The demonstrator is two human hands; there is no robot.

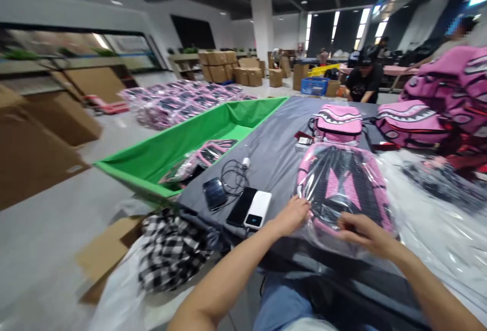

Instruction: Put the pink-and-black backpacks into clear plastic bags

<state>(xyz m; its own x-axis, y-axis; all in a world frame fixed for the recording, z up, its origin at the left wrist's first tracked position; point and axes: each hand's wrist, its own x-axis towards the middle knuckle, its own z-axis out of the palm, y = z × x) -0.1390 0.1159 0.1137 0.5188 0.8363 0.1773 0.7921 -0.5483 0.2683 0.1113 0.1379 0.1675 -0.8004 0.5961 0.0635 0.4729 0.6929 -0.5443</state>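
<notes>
A pink and black backpack [344, 184] wrapped in a clear plastic bag lies on the grey table cover [274, 156] in front of me. My left hand [291, 214] grips the bag's near left edge with curled fingers. My right hand [361, 233] pinches the plastic at the bag's near edge. Both hands are closed on the plastic.
A white power bank [257, 209], two phones [215, 193] and a cable lie left of the bag. More pink backpacks [338, 122] sit behind and pile at the right. A green bin [190, 143] holds bagged backpacks. A person stands beyond the table. Checked cloth [171, 250] hangs near left.
</notes>
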